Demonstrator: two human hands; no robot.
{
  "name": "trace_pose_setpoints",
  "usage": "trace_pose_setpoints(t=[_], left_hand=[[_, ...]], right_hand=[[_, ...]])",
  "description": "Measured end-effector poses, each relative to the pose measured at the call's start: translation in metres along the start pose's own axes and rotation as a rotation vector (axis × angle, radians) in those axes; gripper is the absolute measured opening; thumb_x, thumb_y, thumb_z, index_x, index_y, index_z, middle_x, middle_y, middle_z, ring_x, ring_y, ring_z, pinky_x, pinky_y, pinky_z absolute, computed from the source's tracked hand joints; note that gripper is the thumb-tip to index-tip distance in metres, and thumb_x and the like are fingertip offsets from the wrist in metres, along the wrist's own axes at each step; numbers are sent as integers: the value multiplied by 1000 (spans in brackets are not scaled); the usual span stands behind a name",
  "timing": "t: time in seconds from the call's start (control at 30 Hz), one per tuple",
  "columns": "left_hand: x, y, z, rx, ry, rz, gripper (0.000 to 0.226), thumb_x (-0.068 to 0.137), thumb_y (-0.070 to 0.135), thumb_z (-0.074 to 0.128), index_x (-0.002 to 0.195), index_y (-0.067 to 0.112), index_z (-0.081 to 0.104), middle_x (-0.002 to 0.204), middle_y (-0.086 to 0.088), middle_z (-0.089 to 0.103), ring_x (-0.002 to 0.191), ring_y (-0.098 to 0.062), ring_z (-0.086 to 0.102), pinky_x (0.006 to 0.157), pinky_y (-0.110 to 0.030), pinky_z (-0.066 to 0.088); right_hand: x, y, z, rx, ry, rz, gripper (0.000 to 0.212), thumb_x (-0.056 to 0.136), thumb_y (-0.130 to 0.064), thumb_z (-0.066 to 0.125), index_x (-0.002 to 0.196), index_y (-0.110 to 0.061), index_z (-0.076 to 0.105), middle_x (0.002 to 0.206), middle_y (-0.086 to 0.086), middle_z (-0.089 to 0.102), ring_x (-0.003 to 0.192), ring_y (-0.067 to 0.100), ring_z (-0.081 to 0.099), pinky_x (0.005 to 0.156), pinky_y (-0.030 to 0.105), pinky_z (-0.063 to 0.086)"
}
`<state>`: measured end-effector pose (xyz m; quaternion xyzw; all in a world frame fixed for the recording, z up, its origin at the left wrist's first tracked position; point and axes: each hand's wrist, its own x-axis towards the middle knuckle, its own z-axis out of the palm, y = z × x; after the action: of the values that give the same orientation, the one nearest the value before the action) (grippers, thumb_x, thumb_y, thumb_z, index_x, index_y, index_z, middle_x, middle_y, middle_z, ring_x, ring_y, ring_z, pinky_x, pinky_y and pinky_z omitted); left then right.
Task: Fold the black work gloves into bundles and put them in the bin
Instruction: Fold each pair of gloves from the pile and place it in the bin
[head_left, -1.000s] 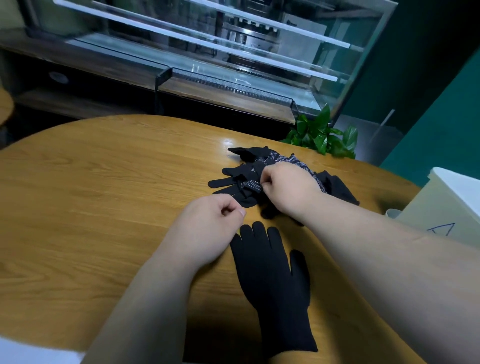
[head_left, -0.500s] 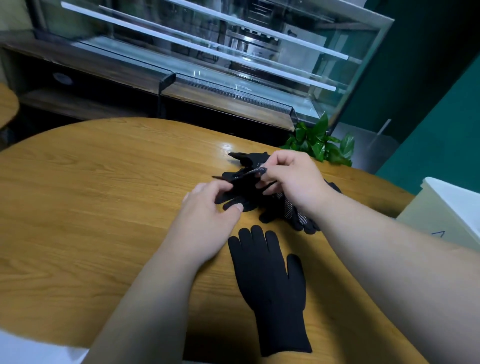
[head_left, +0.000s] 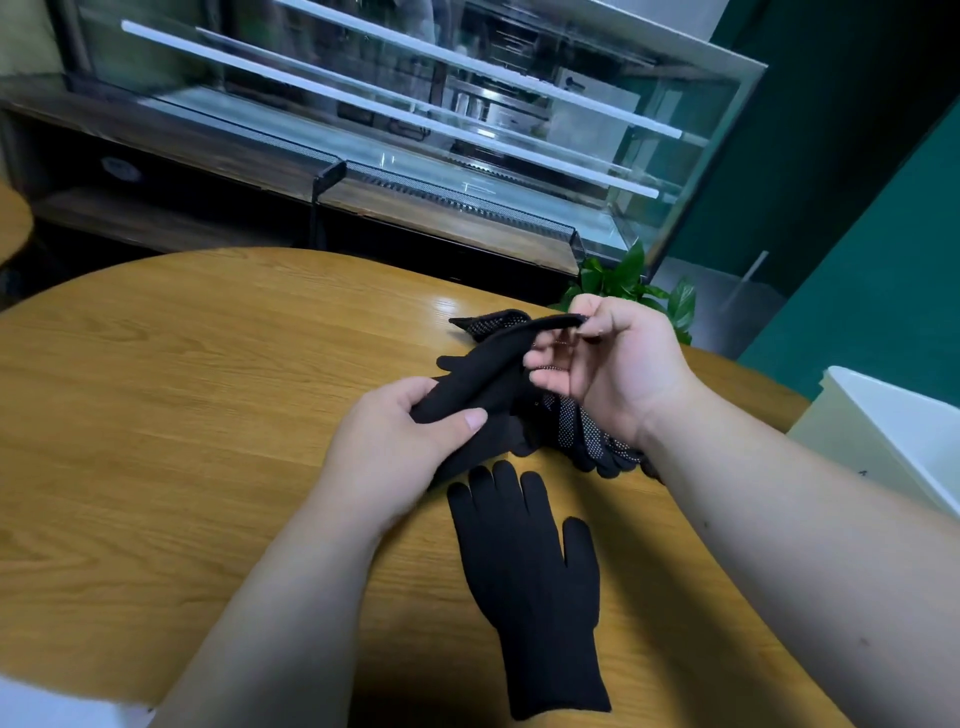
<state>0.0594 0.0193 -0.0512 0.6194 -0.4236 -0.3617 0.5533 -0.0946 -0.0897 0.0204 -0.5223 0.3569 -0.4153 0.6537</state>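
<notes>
A black work glove (head_left: 485, 376) is lifted off the wooden table (head_left: 171, 405), stretched between both hands. My left hand (head_left: 400, 447) grips its lower end with thumb on top. My right hand (head_left: 608, 364) pinches its upper edge near the cuff. Under them lies a small pile of black gloves with white dots (head_left: 587, 436). One plain black glove (head_left: 530, 577) lies flat on the table nearer to me, fingers pointing away. The white bin (head_left: 893, 441) stands at the right edge of the view.
A glass display case (head_left: 415, 130) runs along behind the table. A green potted plant (head_left: 634, 286) pokes up past the table's far edge. Teal walls stand at the right.
Both hands rose from the pile with one glove. My right hand turned palm up and lifted its end; my left hand moved from a loose fist to gripping the other end.
</notes>
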Motion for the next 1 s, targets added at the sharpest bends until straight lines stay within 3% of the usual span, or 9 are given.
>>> trace_pose_setpoints(t=[0.2, 0.33, 0.4, 0.5, 0.57, 0.73, 0.8, 0.9, 1.0], left_hand=[[2, 1, 2, -125, 96, -17, 17, 80, 29, 79, 81, 23, 64, 70, 11, 70, 62, -5, 63, 61, -25, 44], [4, 1, -5, -597, -16, -132, 25, 86, 17, 66, 110, 11, 68, 99, -6, 76, 91, -21, 70, 80, -36, 52], [4, 4, -9, -760, -40, -179, 21, 88, 8, 55, 104, 7, 68, 94, -7, 74, 86, -20, 68, 77, -35, 50], [3, 5, -11, -708, -97, -218, 19, 91, 11, 51, 99, 13, 68, 90, -6, 73, 82, -21, 67, 75, -37, 49], [4, 4, -12, -623, -151, -220, 20, 92, 17, 54, 104, 13, 70, 96, -8, 75, 84, -21, 69, 76, -38, 51], [3, 8, -10, -705, -244, -274, 38, 88, 40, 58, 106, 11, 75, 96, -12, 73, 81, -22, 71, 75, -38, 57], [1, 11, -13, -837, -354, -325, 57, 93, 53, 45, 101, 8, 78, 94, -15, 73, 81, -25, 72, 70, -37, 57], [1, 9, -17, -959, -513, -353, 87, 91, 74, 29, 115, 1, 72, 118, -22, 68, 105, -32, 68, 84, -43, 57], [2, 7, -17, -1078, -602, -328, 101, 86, 84, 22, 130, 3, 63, 132, -20, 62, 117, -33, 63, 88, -45, 56]], right_hand=[[1, 1, -3, -68, 164, 98, 17, 90, -10, 37, 76, -16, 45, 67, 4, 61, 60, 24, 60, 61, 30, 51], [4, 7, -4, -250, 225, 132, 15, 92, -13, 50, 79, -13, 58, 80, 5, 65, 69, 23, 63, 62, 32, 55], [5, 12, -3, -391, 263, 88, 4, 90, -16, 59, 87, -15, 61, 93, 6, 65, 80, 23, 64, 70, 36, 56], [1, 12, 0, -686, 201, -108, 37, 75, -22, 73, 110, -26, 63, 115, -4, 62, 107, 14, 60, 93, 35, 51], [-6, 8, 9, -810, -23, -205, 54, 72, -20, 78, 120, -36, 59, 124, -10, 61, 119, 5, 56, 100, 29, 47], [-18, 4, 35, -1091, -308, -206, 60, 77, -22, 85, 130, -38, 59, 120, -16, 65, 89, -11, 60, 68, 7, 45], [-22, 4, 39, -1122, -301, -229, 52, 78, -24, 85, 124, -37, 64, 116, -16, 67, 88, -10, 62, 72, 8, 48], [-27, 6, 40, -1114, -262, -288, 43, 76, -23, 86, 112, -40, 69, 105, -18, 69, 96, -5, 63, 88, 14, 49], [-27, 7, 40, -1087, -150, -382, 34, 78, -18, 83, 99, -41, 69, 89, -15, 68, 84, 3, 64, 83, 24, 52]])
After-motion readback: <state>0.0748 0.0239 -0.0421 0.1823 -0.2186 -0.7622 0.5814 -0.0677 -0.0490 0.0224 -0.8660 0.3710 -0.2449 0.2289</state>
